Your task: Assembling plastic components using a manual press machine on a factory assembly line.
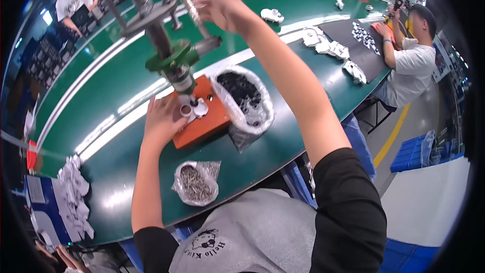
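A green arbor press [174, 60] with a steel ram stands over an orange block [204, 126]. On the block, directly under the ram's tip, sits a small white machined part [200, 108] with round openings. My left hand [164, 124] grips this part from the left, thumb on the near side and fingers on the far side. Raised at the top, my right hand [225, 10] is beside the press's lever [186, 0], which ends in a red knob. Its fingers are spread, and the fingertips meet or pass behind the lever; whether they touch it I cannot tell.
Right of the block stands a bag of black parts [237, 88]. A bag of metal pins [196, 183] lies nearer me. White parts [326, 45] lie at the right; more fill a box [50, 207] at left. A co-worker [414, 60] sits at the right.
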The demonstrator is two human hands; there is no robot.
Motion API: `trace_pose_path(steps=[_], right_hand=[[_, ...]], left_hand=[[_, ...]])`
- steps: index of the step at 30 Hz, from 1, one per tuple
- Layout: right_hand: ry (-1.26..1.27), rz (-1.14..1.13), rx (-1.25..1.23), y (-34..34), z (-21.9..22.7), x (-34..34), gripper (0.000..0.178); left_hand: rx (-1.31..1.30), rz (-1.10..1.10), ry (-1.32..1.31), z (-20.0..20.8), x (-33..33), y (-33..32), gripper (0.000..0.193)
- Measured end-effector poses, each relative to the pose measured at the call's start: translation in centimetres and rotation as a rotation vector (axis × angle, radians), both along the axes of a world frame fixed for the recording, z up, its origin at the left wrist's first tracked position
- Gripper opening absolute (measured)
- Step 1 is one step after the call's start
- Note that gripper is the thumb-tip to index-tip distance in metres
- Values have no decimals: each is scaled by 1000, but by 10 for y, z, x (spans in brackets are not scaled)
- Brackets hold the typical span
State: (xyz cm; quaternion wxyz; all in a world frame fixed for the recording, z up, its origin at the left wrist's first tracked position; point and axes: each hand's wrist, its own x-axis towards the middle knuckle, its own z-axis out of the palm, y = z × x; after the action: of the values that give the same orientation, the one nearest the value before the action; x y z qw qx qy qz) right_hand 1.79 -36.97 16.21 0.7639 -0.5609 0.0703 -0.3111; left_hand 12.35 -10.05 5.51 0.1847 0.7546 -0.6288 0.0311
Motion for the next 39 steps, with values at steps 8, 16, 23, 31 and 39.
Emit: trace_pose_path(steps=[8,16,23,31,39], right_hand=[[1243,-1212,-957,-143,-145,-239,40],[1598,-1258,-1037,-199,-193,-323,58],[1828,-1179,-1252,-289,-231,-437,77],[1596,-1032,-1169,-284,-236,-382,27],[1574,-882,-790,-293,-249,-409,68]], left_hand=[[-354,331,608,-16,97,-10,28],[-576,347,525,-127,220,-22,56],[-376,713,235,-109,214,79,60],[-38,1638,79,-79,252,323,71],[-42,1802,36,-96,271,315,76]])
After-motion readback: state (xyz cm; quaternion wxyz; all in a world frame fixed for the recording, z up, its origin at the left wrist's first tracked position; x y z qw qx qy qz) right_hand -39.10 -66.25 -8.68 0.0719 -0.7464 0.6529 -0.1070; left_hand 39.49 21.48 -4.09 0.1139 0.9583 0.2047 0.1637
